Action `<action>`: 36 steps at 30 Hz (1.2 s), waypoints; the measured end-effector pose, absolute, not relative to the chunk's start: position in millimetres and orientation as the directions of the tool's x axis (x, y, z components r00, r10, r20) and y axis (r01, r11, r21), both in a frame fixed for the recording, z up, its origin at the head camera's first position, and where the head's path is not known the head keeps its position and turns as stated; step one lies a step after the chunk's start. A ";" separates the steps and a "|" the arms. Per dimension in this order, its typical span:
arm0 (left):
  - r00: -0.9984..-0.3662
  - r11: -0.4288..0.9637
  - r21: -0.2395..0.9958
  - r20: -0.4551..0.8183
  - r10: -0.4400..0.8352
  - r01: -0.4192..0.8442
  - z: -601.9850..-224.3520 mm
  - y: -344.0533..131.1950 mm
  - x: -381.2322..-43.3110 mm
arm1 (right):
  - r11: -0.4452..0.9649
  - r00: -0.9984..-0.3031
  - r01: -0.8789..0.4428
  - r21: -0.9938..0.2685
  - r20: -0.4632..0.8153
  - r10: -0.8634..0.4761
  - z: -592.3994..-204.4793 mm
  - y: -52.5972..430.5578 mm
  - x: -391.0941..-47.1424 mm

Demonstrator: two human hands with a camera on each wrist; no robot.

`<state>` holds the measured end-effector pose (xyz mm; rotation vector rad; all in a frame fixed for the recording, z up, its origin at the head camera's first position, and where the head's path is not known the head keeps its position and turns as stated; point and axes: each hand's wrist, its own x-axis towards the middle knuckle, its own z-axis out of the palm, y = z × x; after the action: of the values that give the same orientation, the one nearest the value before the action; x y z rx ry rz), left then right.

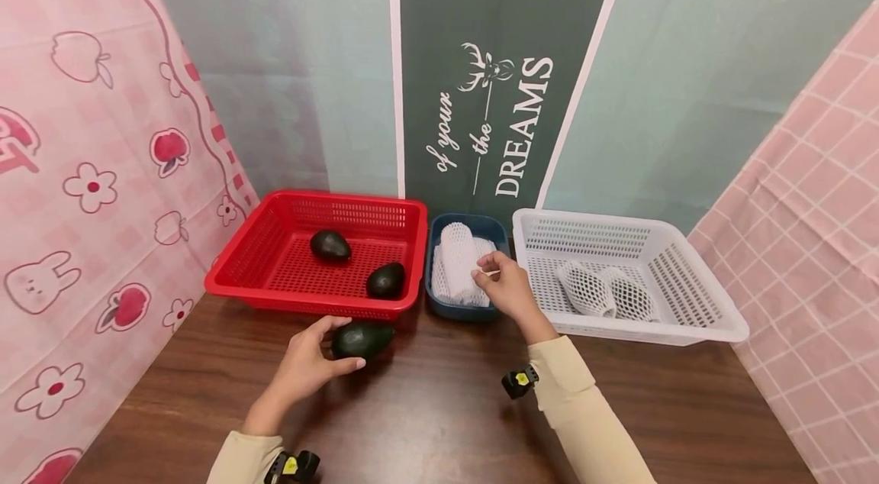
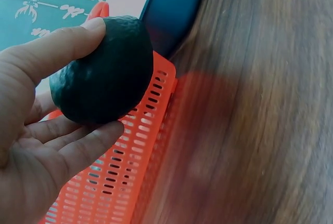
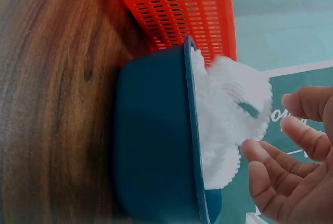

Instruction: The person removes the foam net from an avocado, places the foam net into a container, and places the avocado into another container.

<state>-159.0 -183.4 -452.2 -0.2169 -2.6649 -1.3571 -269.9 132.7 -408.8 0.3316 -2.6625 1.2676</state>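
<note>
My left hand holds a dark green avocado between thumb and fingers, just in front of the red basket. The left wrist view shows the thumb on one side of that avocado and the fingers on the other. Over a small blue bin is my right hand, its fingers slightly bent and spread. White foam net sleeves fill this bin. In the right wrist view the fingertips are very close to one upright foam sleeve; nothing is visibly gripped, and whether they touch it is unclear.
Two avocados lie apart in the red basket on the left. To the right, a white basket contains two avocados in foam nets. All containers stand on a wooden table, against a printed cloth backdrop.
</note>
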 end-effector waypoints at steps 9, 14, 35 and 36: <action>-0.981 0.584 0.791 0.184 0.058 0.183 -454.2 -186.7 -158.6 | 0.648 -0.963 -0.266 -0.714 0.226 -0.147 -407.8 133.8 -265.5; -0.980 0.574 0.797 0.188 0.062 0.189 -451.8 -182.9 -156.2 | 0.673 -0.955 -0.296 -0.678 0.238 -0.180 -404.6 136.2 -257.2; -0.954 0.519 0.810 0.299 0.032 0.272 -424.6 -189.9 -158.7 | 0.835 -0.885 -0.458 -0.304 0.250 -0.394 -375.0 101.3 -235.4; -0.952 0.518 0.809 0.305 0.034 0.278 -423.4 -189.8 -158.9 | 0.838 -0.882 -0.463 -0.290 0.247 -0.402 -375.0 99.3 -235.3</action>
<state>-158.9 -189.8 -423.4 -0.2631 -2.5095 -1.4055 -235.3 99.3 -375.0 0.6741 -2.8410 0.5140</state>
